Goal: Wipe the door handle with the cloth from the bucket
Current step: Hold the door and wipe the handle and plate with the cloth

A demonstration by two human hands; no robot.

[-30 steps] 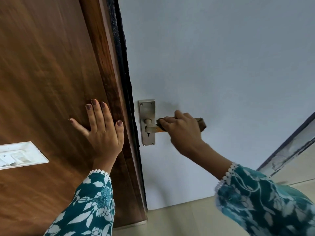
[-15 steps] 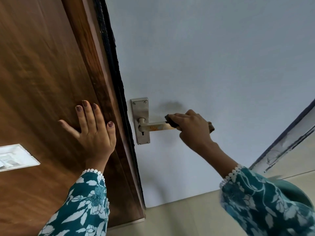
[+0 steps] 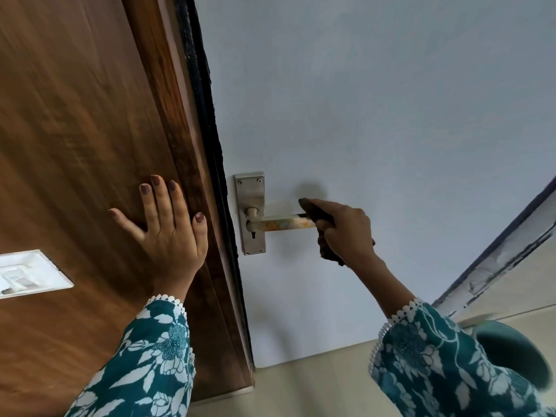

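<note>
A metal door handle (image 3: pixel 281 223) with a marbled lever sticks out of a steel backplate (image 3: pixel 250 194) on the pale door (image 3: pixel 376 115). My right hand (image 3: pixel 346 233) grips a dark brown cloth (image 3: pixel 316 213) wrapped around the lever's outer end; a fold of the cloth hangs below my palm. The inner stretch of the lever is bare. My left hand (image 3: pixel 168 233) lies flat, fingers spread, on the brown wooden panel (image 3: pixel 75 145) left of the door's edge. A rounded teal bucket (image 3: pixel 511 353) shows at the lower right, partly behind my sleeve.
A white switch plate (image 3: pixel 27 273) is set in the wooden panel at the far left. A black seal strip (image 3: pixel 210 145) runs along the door's edge. The door's frame (image 3: pixel 499 266) slants at the right, above beige floor tiles (image 3: pixel 301 383).
My right hand has slid the cloth outward along the lever, from near the backplate to its far end, baring more of the lever. My left hand stays flat on the wood.
</note>
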